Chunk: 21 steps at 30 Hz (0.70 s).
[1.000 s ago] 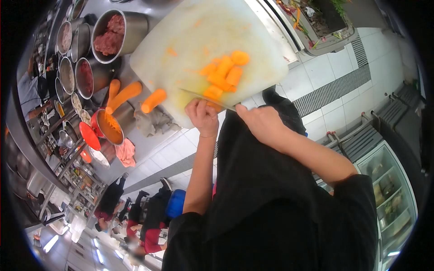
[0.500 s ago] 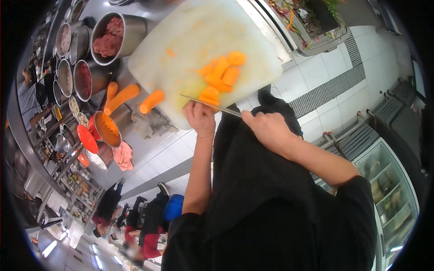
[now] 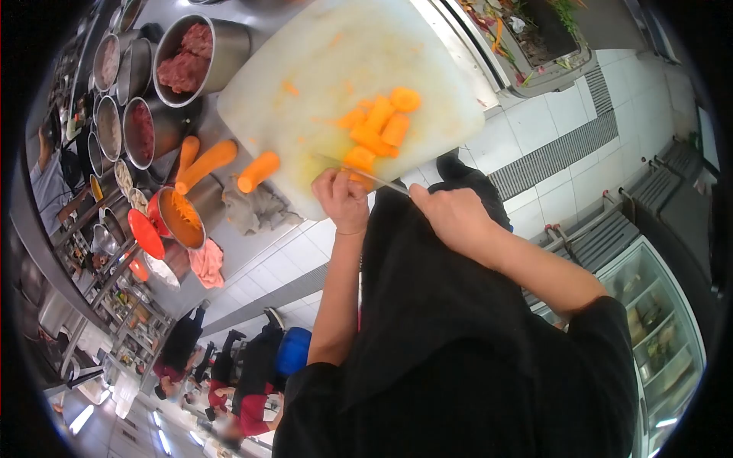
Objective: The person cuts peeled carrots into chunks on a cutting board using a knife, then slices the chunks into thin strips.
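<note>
On the white cutting board [image 3: 290,53], near its edge closest to my body, my right hand [image 3: 450,217] grips the handle of a kitchen knife [image 3: 385,183]. The thin blade points left and lies across a piece of carrot [image 3: 359,159]. Curled fingers of my left hand [image 3: 341,200] press against the carrot beside the blade; part of that piece is hidden by the hand and knife. Several cut carrot chunks [image 3: 393,130] lie in a loose group just beyond the blade. A peeled carrot [image 3: 258,171] rests at the board's left edge.
More peeled carrots [image 3: 208,166] and a grey cloth [image 3: 256,208] lie left of the board. Steel pots, one with minced meat [image 3: 185,70], and a container of shredded carrot [image 3: 183,217] stand further left. A scrap bin [image 3: 534,38] is at upper right. Several people are in the background.
The blade is lower and more edge-on across the carrot piece. My left hand has shifted slightly right with it. The view has moved a little.
</note>
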{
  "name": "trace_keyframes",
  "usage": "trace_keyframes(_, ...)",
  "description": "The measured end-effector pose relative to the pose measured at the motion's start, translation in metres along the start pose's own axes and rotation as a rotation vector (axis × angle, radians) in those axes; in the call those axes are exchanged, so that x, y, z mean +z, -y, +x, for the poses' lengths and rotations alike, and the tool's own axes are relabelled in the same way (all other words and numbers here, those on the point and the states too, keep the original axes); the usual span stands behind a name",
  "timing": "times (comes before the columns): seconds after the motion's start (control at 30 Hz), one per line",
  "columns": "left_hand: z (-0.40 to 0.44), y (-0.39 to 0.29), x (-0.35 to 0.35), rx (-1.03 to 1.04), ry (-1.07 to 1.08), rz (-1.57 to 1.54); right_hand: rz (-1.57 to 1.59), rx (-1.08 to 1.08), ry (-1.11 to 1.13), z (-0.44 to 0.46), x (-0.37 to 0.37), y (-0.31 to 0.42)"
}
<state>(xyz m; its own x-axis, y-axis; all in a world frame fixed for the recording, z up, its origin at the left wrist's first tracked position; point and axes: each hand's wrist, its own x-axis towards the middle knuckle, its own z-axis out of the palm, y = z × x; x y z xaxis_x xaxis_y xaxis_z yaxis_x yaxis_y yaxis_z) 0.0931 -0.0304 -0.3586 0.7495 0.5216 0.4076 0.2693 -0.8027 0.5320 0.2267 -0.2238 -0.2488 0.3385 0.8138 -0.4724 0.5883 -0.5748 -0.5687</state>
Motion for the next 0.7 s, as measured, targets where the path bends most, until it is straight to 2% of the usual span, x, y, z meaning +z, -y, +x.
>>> trace_keyframes(0.23,-0.002,0.002,-0.003,0.007,-0.003,0.002,0.024,-0.014,-0.003,0.033,0.015,-0.001)
trace_keyframes(0.3,-0.006,0.004,-0.014,0.002,0.148,-0.001,-0.026,-0.055,-0.060,0.042,0.013,-0.003)
trace_keyframes(0.37,-0.006,0.002,-0.032,0.004,0.134,-0.039,-0.102,-0.104,-0.062,0.047,0.011,-0.007)
trace_keyframes(0.43,-0.004,0.002,-0.053,-0.006,0.114,-0.069,-0.182,-0.040,-0.081,0.049,0.009,-0.009)
trace_keyframes(0.5,-0.001,0.009,-0.061,0.113,0.216,-0.159,-0.235,-0.069,-0.098,0.048,0.008,-0.007)
trace_keyframes(0.57,-0.006,0.017,-0.053,0.051,0.207,-0.195,-0.262,0.003,-0.055,0.048,0.002,0.000)
trace_keyframes(0.7,0.000,0.010,-0.043,-0.185,0.050,-0.127,-0.281,-0.008,-0.075,0.035,0.007,0.007)
